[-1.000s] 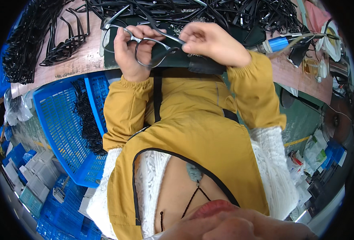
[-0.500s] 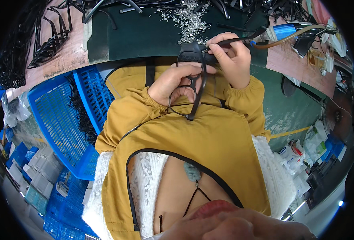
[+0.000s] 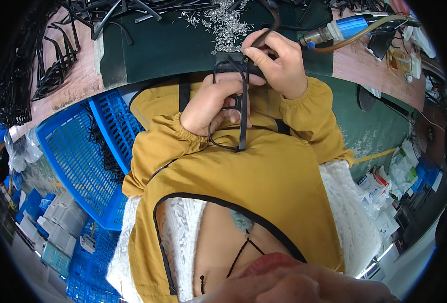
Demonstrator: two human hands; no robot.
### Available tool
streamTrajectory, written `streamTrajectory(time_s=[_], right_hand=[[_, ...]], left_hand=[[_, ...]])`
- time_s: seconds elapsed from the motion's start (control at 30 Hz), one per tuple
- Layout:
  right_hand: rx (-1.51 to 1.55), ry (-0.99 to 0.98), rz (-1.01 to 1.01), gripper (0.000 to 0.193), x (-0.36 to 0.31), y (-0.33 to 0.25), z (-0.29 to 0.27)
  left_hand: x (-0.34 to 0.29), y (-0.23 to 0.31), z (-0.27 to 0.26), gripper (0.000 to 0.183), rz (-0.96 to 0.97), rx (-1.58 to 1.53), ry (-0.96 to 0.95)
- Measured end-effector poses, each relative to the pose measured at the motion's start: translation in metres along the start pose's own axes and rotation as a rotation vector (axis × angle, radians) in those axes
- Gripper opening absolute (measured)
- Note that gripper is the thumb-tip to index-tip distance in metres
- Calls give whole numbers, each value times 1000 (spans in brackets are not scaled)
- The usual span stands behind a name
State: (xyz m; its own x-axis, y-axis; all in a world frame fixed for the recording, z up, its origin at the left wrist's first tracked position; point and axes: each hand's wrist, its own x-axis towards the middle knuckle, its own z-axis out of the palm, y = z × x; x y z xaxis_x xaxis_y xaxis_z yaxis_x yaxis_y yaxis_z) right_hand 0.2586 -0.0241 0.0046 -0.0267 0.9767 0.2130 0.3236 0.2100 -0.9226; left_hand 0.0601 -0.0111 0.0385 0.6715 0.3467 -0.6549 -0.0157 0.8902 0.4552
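black spectacle frame (image 3: 232,108) upright in curled left hand (image 3: 211,103), right hand (image 3: 279,63) pinching its top

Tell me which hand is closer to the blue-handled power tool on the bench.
Right. The right hand sits just beside the blue-handled power tool, apart from it; the left hand, gripping the black eyeglass frame, lies farther away.

Your right hand (image 3: 279,63) hides the glasses frame's (image 3: 236,108) upper corner; black parts pile (image 3: 132,7) cut off at top edge.
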Motion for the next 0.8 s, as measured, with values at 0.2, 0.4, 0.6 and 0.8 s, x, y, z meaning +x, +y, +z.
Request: streamTrajectory(time_s=[0.2,0.4,0.6,0.8], right_hand=[[-175,223,-267,21,-14,-33,-11],[30,1134,-363,20,1,-9,-89],[747,685,-246,37,52,20,-82],[1048,327,-199,50,80,12,-62]], left_hand=[[-4,10,-7,45,130,20,-36],[14,19,2,60,416,196,-83],[-5,23,-16,54,479,40,77],[-12,-6,-26,39,241,-291,-14]])
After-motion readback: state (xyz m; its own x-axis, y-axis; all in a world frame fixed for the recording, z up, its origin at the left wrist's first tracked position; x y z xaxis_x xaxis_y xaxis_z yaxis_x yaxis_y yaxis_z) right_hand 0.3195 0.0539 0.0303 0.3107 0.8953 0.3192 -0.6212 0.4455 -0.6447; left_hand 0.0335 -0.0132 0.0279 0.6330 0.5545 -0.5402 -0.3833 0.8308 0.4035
